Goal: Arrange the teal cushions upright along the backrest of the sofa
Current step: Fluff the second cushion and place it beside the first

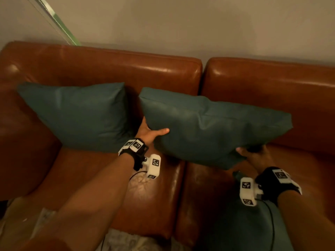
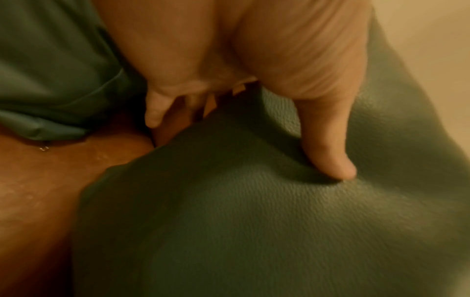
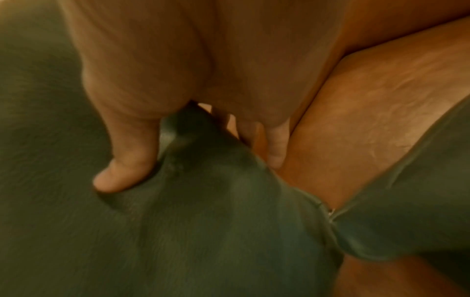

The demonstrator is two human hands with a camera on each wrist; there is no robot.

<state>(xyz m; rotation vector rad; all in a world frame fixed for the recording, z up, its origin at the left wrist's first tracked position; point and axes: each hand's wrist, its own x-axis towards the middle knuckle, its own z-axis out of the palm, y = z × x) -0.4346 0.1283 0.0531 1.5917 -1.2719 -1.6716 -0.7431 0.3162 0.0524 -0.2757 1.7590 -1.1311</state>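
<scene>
Head view: plump, creased teal cushion pinched by both hands

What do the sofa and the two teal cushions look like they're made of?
Sofa: seemingly leather or faux leather, brown and glossy; highlights gleam on the backrest, and the seat looks scuffed.
Held cushion: the left wrist view shows a fine pebbled grain with a dull sheen, so textured faux leather or coated fabric; soft fill, since it dents under the thumb.
Cushion against the backrest: looks the same.

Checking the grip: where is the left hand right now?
In the head view, the left hand grips the held cushion's left edge, between it and the leaning cushion.
</scene>
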